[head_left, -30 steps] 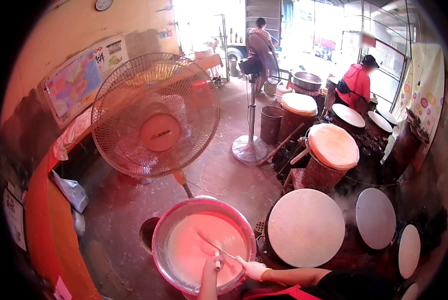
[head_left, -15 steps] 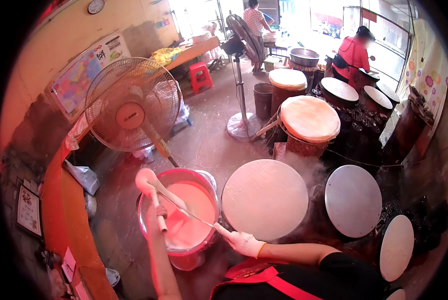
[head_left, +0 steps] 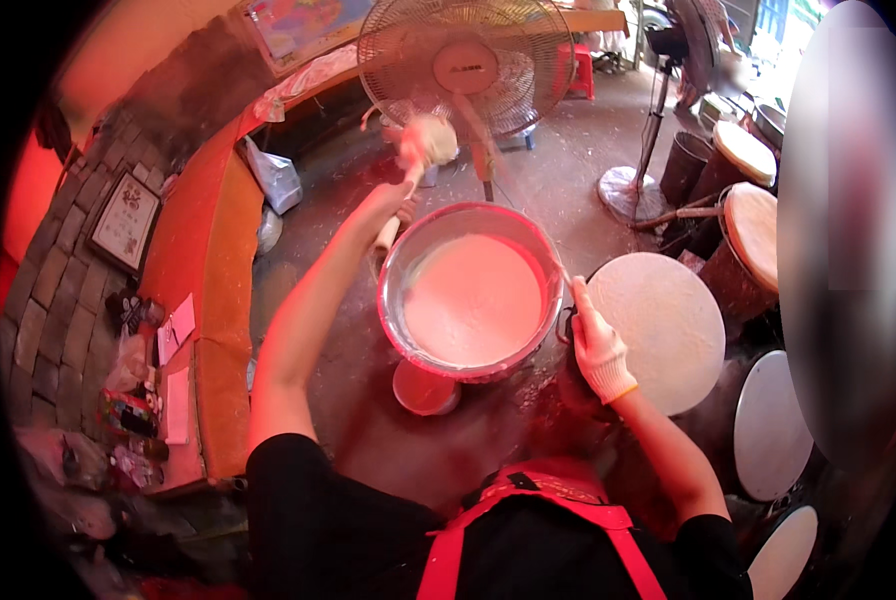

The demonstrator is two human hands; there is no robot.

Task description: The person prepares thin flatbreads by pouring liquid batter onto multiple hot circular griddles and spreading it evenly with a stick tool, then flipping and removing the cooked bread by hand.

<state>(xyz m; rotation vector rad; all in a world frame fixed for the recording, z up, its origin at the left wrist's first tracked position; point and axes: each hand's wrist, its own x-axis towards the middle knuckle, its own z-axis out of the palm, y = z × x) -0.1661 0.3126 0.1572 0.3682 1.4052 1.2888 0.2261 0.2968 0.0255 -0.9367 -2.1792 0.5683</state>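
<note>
My bare left hand (head_left: 404,206) is closed round the wooden handle of a ladle (head_left: 428,143). Its blurred head, coated in pale batter, is raised beyond the far left rim of a round metal tub (head_left: 396,338). Smooth pale batter (head_left: 476,300) lies in the tub, tinted red by the light. My right hand (head_left: 602,350), in a white knitted glove, is closed at the tub's right side, beside a large round griddle (head_left: 660,330). From its fingers a thin spatula (head_left: 565,272) points toward the tub rim, seen nearly end-on. A thin pale layer covers the griddle.
A large fan (head_left: 465,68) stands just past the tub, another fan (head_left: 684,45) farther right. More round plates (head_left: 773,425) line the right side, and stacked flat rounds (head_left: 751,235) rest on a drum. An orange counter (head_left: 216,330) runs along the left. A small red container (head_left: 426,388) sits below the tub.
The view has swung left and down. My left hand has carried the ladle from above the batter outward past the far left rim. The spatula in my right hand has come away from the ladle.
</note>
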